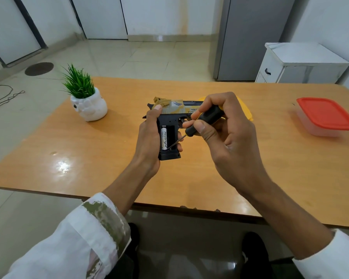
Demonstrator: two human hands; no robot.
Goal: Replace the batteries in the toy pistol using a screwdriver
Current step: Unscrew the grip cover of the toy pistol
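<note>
Our left hand (148, 137) is curled round the pistol (174, 109) grip over mid-table (109, 158), barrel pointing right, battery bay open toward us. One battery (164, 137) sits in the bay's left slot. Our right hand (230, 135) pinches the screwdriver (205, 119) handle with thumb and fingertips, its tip at the bay's lower end, just beside the battery's bottom. Plant (88, 105) far left, red-lidded box (326, 115) far right.

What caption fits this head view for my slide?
Left hand holds the opened pistol while the right hand holds the screwdriver tip by the one battery inside.
</note>
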